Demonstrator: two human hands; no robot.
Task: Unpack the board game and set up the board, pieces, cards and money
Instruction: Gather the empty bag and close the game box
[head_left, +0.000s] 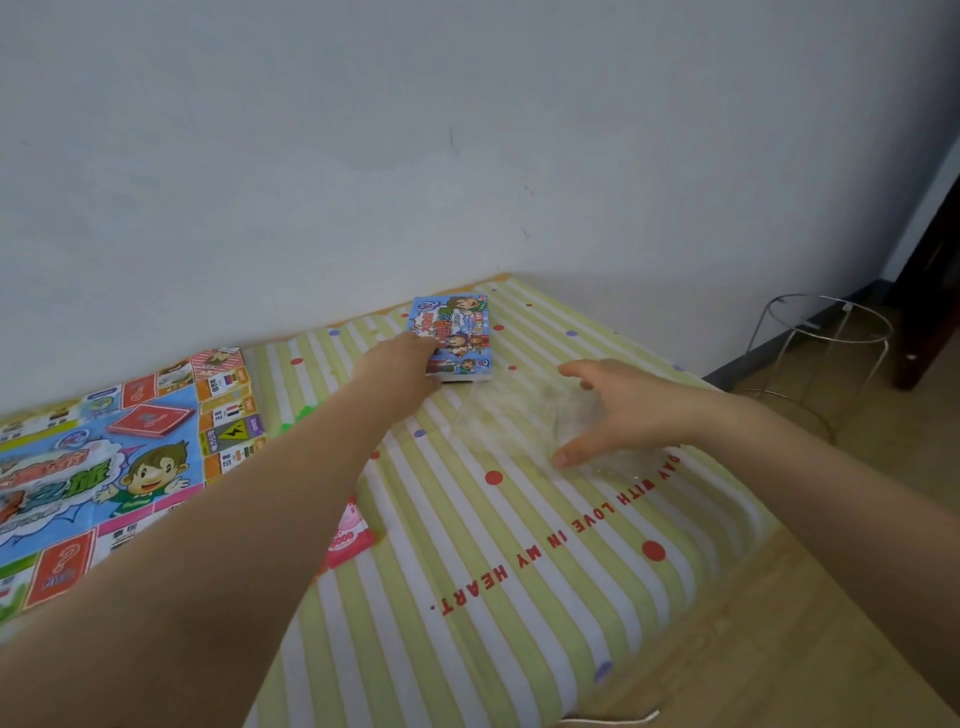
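Paper board (104, 462) is laid out w/ red cards (150, 420) on it; left hand (400, 364) grips game box (457, 338), right hand (608, 410) fingers spread open over clear wrap (514, 415), pieces & money mostly left.

Striped mattress cover (519, 519): red print "WITH LOVE IN MY HEART." Pink banknote (349, 535), left of that print: possibly "5000", blurred. Game board (104, 467) text illegible.
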